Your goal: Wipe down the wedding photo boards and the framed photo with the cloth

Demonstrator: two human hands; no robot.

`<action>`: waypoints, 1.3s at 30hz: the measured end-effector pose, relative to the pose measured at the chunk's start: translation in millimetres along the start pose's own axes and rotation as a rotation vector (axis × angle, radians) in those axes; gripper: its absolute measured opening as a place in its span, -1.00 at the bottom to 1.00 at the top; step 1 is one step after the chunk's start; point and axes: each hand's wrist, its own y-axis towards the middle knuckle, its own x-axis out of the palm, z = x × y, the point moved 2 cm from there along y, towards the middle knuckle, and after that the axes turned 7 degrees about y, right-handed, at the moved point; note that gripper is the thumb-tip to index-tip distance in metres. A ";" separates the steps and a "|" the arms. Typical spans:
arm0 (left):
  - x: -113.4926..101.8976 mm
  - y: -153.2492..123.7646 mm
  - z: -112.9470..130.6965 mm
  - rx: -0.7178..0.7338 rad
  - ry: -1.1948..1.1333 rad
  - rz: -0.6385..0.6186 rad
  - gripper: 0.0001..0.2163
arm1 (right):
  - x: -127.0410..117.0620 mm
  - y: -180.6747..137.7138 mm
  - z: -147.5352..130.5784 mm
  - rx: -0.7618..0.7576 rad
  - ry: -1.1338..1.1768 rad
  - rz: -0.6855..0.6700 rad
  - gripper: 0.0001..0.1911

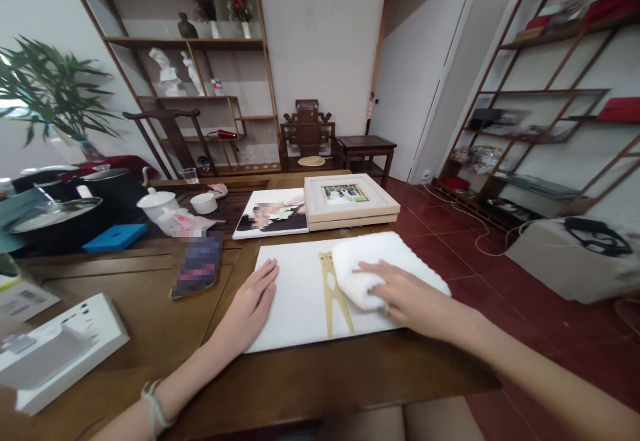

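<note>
A flat white panel [295, 294], perhaps an album cover, lies on the table in front of me. It bears a tall gold figure [327, 291] near its middle. My left hand [257, 297] rests flat on the panel's left edge, fingers stretched out and holding nothing. On the right half, my right hand [393, 291] grips a fluffy white towel [360, 261] against the surface. The towel covers much of the panel's right side and touches the gold figure's edge. Part of my right fingers sinks into the cloth.
Behind the panel are a printed photo album [275, 213] and a cream box [350, 217] with a framed picture. To the left stand a white lidded bowl [157, 204], a blue block [115, 237], a black pot [60, 221] and an open white box [65, 347]. The wooden table [320, 381] ends at right.
</note>
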 end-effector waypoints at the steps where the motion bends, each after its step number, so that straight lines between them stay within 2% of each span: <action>1: 0.0 0.1 0.1 -0.002 -0.002 -0.003 -0.53 | -2.8 9.5 9.0 -0.001 -0.002 0.011 -0.59; 5: 0.7 0.8 0.2 -0.008 -0.009 -0.012 -0.52 | -10.6 33.5 37.8 -0.006 -0.029 0.046 -0.61; 8: 0.9 1.0 -0.1 -0.005 -0.011 -0.007 -0.52 | -8.6 34.7 42.0 0.002 -0.048 0.061 -0.64; 11: 1.1 0.8 -0.7 0.001 -0.009 0.001 -0.53 | -0.8 21.4 27.4 0.005 -0.053 0.050 -0.62; 15: 1.3 0.5 -1.1 0.008 -0.007 0.012 -0.56 | 5.2 -14.1 -8.1 -0.003 -0.008 -0.020 -0.61; 18: 1.3 0.7 -0.5 0.002 -0.010 0.013 -0.56 | 0.2 -40.2 -29.7 0.006 0.048 -0.075 -0.59; 21: 0.7 0.8 0.9 0.003 -0.015 0.010 -0.58 | -7.9 -48.2 -38.6 0.033 0.116 -0.099 -0.57; 25: -0.3 0.4 1.5 -0.005 -0.020 0.014 -0.57 | -7.8 -23.8 -30.8 0.046 0.096 -0.043 -0.57; 33: -0.6 0.8 -0.4 0.002 -0.018 0.015 -0.57 | 15.4 58.0 4.4 0.039 0.007 0.224 -0.60; 36: -1.0 0.7 -0.1 0.003 -0.017 0.014 -0.58 | 19.8 67.1 -2.9 0.033 0.000 0.233 -0.59; 39: -1.1 0.5 0.4 0.001 -0.019 0.012 -0.58 | 30.2 54.4 -24.4 -0.007 -0.031 0.187 -0.61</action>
